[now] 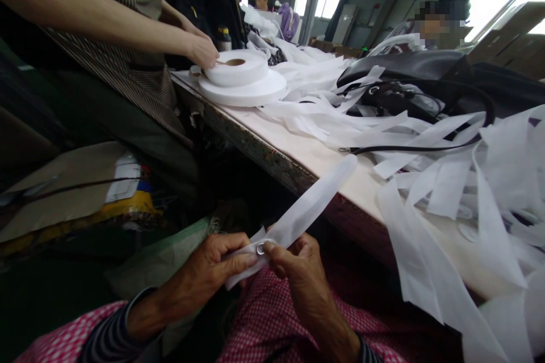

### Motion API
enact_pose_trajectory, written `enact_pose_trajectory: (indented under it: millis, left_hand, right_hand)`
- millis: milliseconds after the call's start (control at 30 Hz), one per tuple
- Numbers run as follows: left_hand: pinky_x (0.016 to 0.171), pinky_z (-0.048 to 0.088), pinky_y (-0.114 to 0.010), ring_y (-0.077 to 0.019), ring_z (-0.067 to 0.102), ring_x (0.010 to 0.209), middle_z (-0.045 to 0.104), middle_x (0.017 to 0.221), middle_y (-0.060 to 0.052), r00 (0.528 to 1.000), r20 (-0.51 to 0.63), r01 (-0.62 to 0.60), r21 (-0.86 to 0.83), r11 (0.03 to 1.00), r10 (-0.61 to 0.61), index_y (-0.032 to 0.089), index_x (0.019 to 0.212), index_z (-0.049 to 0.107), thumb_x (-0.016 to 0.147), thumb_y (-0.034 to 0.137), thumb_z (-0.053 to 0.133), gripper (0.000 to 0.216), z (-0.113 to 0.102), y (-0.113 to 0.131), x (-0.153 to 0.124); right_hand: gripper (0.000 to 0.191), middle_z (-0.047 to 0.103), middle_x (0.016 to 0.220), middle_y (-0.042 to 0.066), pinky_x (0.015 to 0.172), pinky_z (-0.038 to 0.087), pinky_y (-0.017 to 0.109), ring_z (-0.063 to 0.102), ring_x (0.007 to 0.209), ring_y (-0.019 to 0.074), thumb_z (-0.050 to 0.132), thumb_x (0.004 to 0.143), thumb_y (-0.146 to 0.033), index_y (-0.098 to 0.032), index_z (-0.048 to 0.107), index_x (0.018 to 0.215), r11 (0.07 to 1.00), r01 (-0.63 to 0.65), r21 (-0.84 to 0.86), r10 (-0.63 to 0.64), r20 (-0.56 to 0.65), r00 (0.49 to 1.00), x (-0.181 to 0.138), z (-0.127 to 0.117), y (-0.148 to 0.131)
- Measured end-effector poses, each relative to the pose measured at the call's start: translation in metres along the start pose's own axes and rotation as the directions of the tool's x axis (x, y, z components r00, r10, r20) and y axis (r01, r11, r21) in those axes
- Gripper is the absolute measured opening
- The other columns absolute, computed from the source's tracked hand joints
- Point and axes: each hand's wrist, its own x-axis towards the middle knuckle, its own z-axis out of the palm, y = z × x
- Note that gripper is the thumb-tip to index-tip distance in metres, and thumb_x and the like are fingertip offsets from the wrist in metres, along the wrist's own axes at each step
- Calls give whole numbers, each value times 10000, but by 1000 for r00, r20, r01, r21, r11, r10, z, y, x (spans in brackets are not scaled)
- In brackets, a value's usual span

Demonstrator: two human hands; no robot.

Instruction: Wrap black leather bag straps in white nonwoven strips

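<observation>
Low in the head view, over my lap, my left hand (213,272) and my right hand (298,272) both pinch one white fabric strip (306,204). A small metal ring (260,248) sits on the strip between my thumbs. The strip rises up and to the right toward the worktable edge (264,156). Many more white strips (447,181) lie heaped on the table and hang over its edge at the right.
A co-worker's hand (202,51) rests on two stacked white tape rolls (242,76) at the table's far left. A black bag (409,79) with a long strap lies among the strips. Cardboard and bags (72,187) fill the floor to the left. People sit farther back.
</observation>
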Motion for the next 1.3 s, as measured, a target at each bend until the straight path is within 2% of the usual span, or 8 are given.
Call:
enact_pose_trajectory:
  millis: [167,333,433,567,700,933,1133,1300]
  left_hand:
    - [580,336,-228,-104,477,613,553,664,43,994,-103,28,23,999,-25,156,773,646,876,475,717,342,3,-5,4]
    - [589,358,-233,-109,487,626,554,678,31,998,-50,-24,17,1000,24,156,790,655,964,527,597,414,3,-6,3]
    - [596,363,-234,-113,490,641,544,687,27,987,-125,-83,132,988,100,167,779,665,979,503,579,401,7,-9,0]
    - [669,421,-232,-128,570,691,619,729,12,942,-239,-167,269,948,234,196,800,711,975,440,605,318,13,-13,-8]
    - [591,410,-226,-123,560,608,632,646,10,972,-217,-69,99,993,89,187,735,696,949,494,613,383,10,-4,-13]
    - [601,457,-241,-147,634,614,713,709,-35,999,-24,38,-283,958,-47,156,826,696,913,545,653,401,8,-5,-8]
    - [737,479,-262,-151,603,751,690,794,-22,998,-57,0,-280,960,-16,173,872,748,972,508,594,382,21,-15,-9]
    - [740,451,-271,-157,569,763,643,788,-13,998,-65,-4,-197,980,-9,178,897,739,993,518,545,403,20,-17,-13]
  right_hand:
    - [217,520,602,-23,491,331,215,363,516,79,800,727,-299,-125,697,804,999,-2,-45,1,-27,1000,2,-1,-3]
    - [225,502,595,-31,502,339,220,358,519,79,801,721,-312,-127,696,794,993,24,-111,-30,-55,998,5,-2,-3]
    - [230,519,608,-28,523,365,228,389,532,87,807,717,-313,-130,706,813,994,26,-108,-33,-57,998,5,0,-1]
    - [233,623,712,16,599,441,254,527,633,139,811,724,-316,-133,710,827,991,37,-129,-46,-66,997,4,3,-1]
    - [222,658,737,38,629,469,273,570,669,166,795,750,-332,-132,713,797,981,52,-185,-55,-12,998,4,2,-2]
    - [212,612,627,17,538,429,242,532,565,134,786,746,-316,-137,683,700,988,71,-134,-74,-19,997,1,4,-8]
    - [223,602,571,15,445,402,223,521,470,126,789,718,-316,-140,660,670,998,24,-60,-27,-57,998,0,10,-11]
    - [237,548,525,-6,438,375,213,457,446,97,783,744,-297,-136,652,628,999,25,-48,-25,-4,1000,0,7,-12]
